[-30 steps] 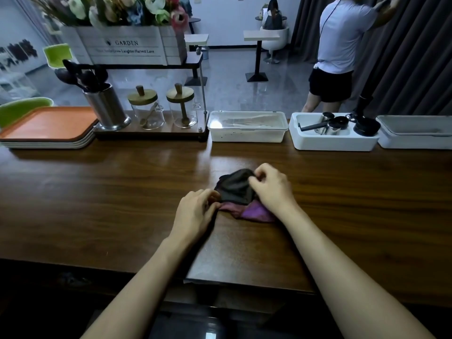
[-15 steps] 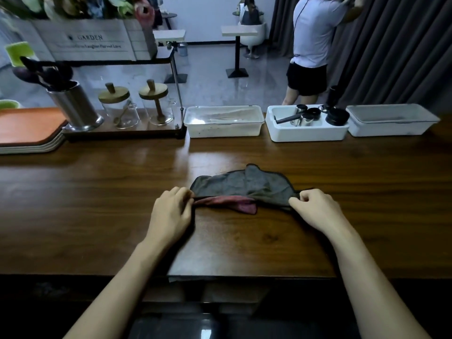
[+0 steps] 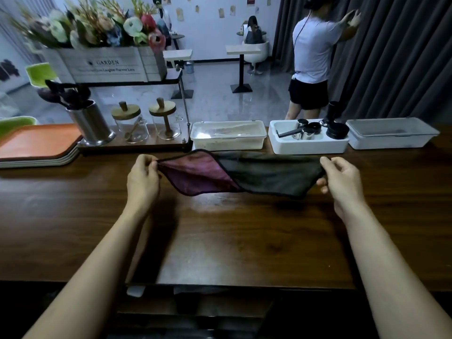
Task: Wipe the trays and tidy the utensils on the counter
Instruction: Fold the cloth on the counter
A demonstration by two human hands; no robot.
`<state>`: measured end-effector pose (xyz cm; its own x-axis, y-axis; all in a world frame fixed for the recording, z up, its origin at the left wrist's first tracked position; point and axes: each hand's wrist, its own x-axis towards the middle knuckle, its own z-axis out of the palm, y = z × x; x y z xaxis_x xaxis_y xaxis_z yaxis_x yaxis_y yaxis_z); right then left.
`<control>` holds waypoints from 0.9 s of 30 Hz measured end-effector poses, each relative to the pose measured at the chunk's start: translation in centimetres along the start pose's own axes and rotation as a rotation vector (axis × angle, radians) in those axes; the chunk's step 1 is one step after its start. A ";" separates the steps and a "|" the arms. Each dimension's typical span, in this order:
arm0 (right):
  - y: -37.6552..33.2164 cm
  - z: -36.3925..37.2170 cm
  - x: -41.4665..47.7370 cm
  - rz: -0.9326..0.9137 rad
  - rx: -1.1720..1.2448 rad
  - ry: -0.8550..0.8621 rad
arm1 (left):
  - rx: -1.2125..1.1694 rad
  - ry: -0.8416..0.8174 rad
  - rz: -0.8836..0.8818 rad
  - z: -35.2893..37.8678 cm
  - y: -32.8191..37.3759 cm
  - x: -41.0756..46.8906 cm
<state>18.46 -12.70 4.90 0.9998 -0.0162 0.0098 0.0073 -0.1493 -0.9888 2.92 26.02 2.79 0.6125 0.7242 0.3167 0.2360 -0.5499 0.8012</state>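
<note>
Two hands, one cloth spread above the dark wooden counter (image 3: 220, 241).
Our left hand (image 3: 143, 179) and right hand (image 3: 342, 178) pinch the purple-and-grey wiping cloth's (image 3: 244, 173) ends taut; next we likely carry it to the stacked orange trays (image 3: 36, 145).

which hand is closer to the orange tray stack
Left. The left hand pinches the purple end of the cloth, some way right of the orange tray stack; the right hand pinches the grey end, farther right still.

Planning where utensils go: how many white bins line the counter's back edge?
3, side by side: a clear-lidded bin beside the jar shelf, an open bin holding metal cups, and a grey-lidded bin rightmost.
</note>
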 end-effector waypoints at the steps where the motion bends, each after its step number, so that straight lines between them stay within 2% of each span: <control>1: 0.3 0.0 0.0 0.022 -0.039 -0.012 | -0.059 -0.008 -0.027 -0.2 -0.4 0.0; 5: 3.1 0.6 -1.0 0.165 -0.393 -0.190 | -0.016 -0.114 -0.116 0.0 -2.9 -1.3; 8: 4.7 1.3 -1.5 0.206 -0.513 -0.210 | 0.107 -0.216 -0.151 0.5 -4.4 -2.5; 11: 4.4 1.8 -2.0 0.184 -0.482 -0.222 | 0.106 -0.247 -0.167 0.6 -4.5 -2.9; 15: 4.4 1.7 -1.7 0.220 -0.478 -0.340 | 0.094 -0.283 -0.227 1.1 -4.4 -2.3; 20: 4.0 2.0 -0.7 0.150 -0.181 -0.138 | -0.280 -0.254 -0.333 1.1 -3.7 -1.1; 24: 1.9 2.3 0.3 0.062 -0.037 -0.145 | -0.378 -0.302 -0.285 0.0 -2.4 -0.3; 27: 1.0 2.5 1.0 -0.007 -0.054 -0.172 | -0.262 -0.321 -0.145 -0.5 -2.2 0.4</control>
<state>19.46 -10.44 3.50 0.9880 0.1541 -0.0137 0.0180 -0.2022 -0.9792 2.28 27.77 1.45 0.8004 0.5973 0.0508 0.1625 -0.2978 0.9407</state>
